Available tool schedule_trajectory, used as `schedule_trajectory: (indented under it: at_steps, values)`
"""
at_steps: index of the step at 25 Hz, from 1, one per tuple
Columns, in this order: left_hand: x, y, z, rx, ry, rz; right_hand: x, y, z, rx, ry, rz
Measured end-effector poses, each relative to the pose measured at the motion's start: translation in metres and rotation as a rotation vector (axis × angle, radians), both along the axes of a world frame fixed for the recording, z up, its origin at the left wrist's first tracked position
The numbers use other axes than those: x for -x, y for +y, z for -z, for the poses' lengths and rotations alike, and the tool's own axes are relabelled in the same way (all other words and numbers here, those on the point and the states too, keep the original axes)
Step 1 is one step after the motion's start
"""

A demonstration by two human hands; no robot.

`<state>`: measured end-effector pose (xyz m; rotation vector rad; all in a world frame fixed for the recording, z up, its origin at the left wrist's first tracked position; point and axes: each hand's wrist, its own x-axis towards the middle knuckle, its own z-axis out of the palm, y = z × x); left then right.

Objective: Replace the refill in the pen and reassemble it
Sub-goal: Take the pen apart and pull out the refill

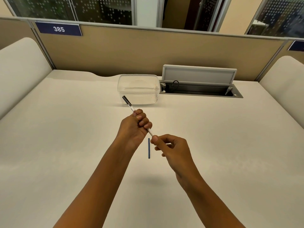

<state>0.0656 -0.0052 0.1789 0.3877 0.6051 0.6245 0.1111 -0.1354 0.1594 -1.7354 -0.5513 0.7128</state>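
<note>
My left hand [135, 125] is wrapped around the middle of a white pen [150, 131] held above the desk. The pen's dark cap end [126, 100] sticks out up and to the left. My right hand [171, 148] pinches the pen's lower right end between thumb and fingertips; that end is hidden by the fingers. A thin dark blue refill [149, 148] lies on the desk below and between my hands, pointing away from me, untouched.
A clear plastic box [138, 89] stands on the cream desk [65, 145] beyond my hands. To its right an open cable hatch [199, 83] with a raised grey lid sits in the desk. Padded dividers flank both sides.
</note>
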Motion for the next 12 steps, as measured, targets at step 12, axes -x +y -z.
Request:
schedule_trajectory:
  at_steps: [12]
  values:
    - [-0.002,0.010,0.011,0.156,0.012,0.036,0.012,0.005,0.014,-0.011,-1.054,0.059]
